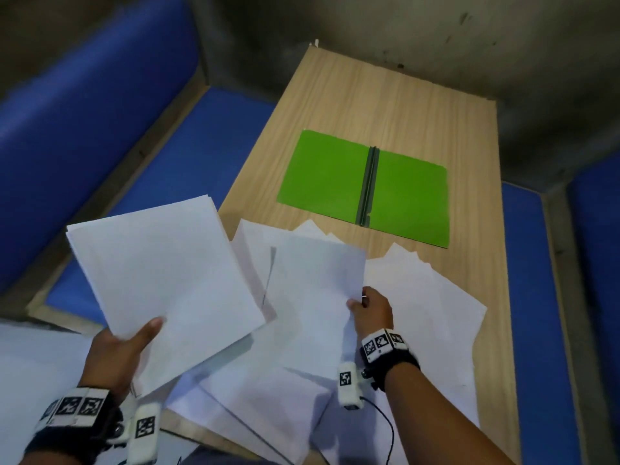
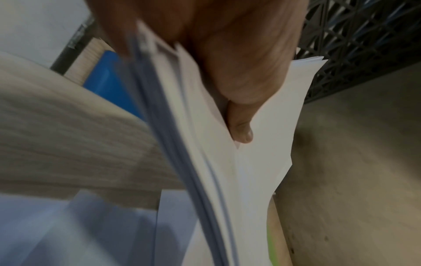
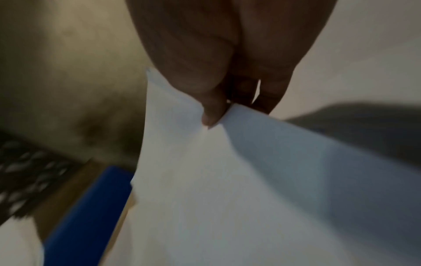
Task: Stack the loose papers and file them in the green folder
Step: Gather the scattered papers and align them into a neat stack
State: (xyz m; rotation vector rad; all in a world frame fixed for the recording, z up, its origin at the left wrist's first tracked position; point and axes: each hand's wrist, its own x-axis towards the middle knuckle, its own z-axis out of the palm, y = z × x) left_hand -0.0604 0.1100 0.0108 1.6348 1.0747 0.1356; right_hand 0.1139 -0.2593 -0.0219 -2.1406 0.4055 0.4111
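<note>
My left hand (image 1: 127, 344) grips a stack of white papers (image 1: 164, 276) by its near edge, thumb on top, lifted off to the left of the table; the left wrist view shows the stack (image 2: 227, 162) edge-on with my left hand (image 2: 239, 115) clamped on it. My right hand (image 1: 365, 303) pinches the right edge of a single white sheet (image 1: 315, 290) raised above the loose papers (image 1: 432, 317); in the right wrist view my right hand (image 3: 216, 115) pinches the sheet (image 3: 216, 189). The green folder (image 1: 328, 176) lies open and flat farther back on the table.
The wooden table (image 1: 385, 102) runs away from me, with loose white sheets spread over its near half. Blue cushioned seating (image 1: 84, 129) lies along the left and another blue cushion (image 1: 526, 263) on the right. A grey wall stands behind.
</note>
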